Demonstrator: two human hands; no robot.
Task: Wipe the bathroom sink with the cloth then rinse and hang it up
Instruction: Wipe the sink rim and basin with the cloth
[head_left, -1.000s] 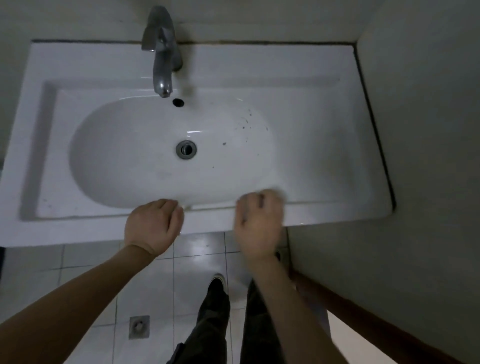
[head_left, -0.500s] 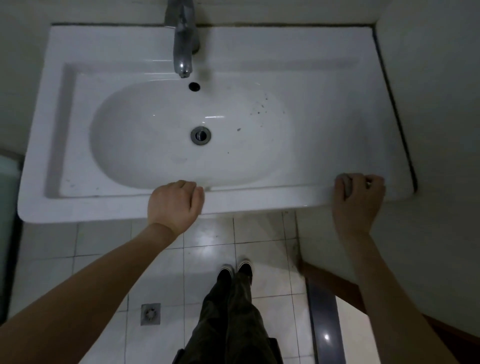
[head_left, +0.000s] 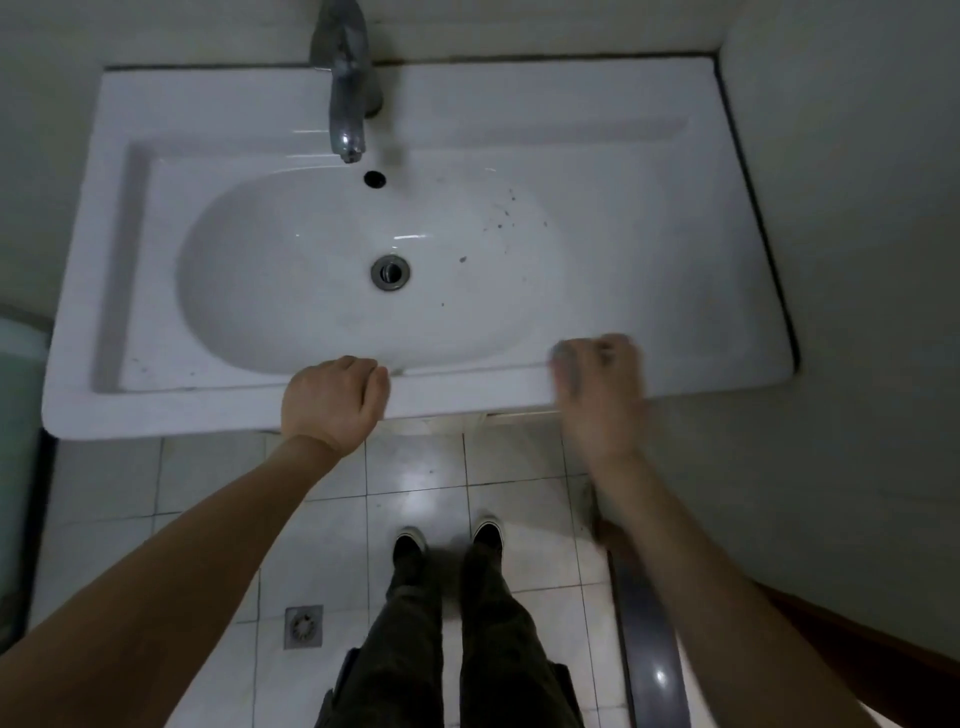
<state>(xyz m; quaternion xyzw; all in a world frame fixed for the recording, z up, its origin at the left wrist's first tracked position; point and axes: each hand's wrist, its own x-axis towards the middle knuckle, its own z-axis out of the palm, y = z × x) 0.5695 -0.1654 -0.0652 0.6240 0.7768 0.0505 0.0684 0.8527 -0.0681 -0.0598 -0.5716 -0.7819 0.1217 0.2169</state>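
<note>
Edges and clearance: the white rectangular ceramic sink (head_left: 208, 410) is butting against the far wall and against the grey right wall (head_left: 857, 260), so the right end is closed in. The near rim is overhanging the pale tiled floor (head_left: 415, 467), and the oval basin is lying open between the chrome tap (head_left: 345, 104) at the far side and the near rim. The round metal drain (head_left: 389, 272) is sitting mid-basin; dark specks (head_left: 501, 213) are dotting the basin's far right slope.

Hand pose: the left hand (head_left: 335, 400) is resting on the near rim at the middle, its fingers curled into a loose fist and holding nothing. The right hand (head_left: 597, 387) is lying on the near rim further right, well short of the corner, with its fingers curled down. I am reading a grey patch under its fingertips as the small grey cloth (head_left: 561, 358), bunched in the grip and touching the rim.

Visibility: the right hand is motion-blurred, so the cloth's outline is unclear. The tap's top is cut off. A pale object (head_left: 18, 389) at the left edge is cut off and unidentifiable. Dark shoes (head_left: 410, 540) and a square floor drain (head_left: 303, 626) are showing below.
</note>
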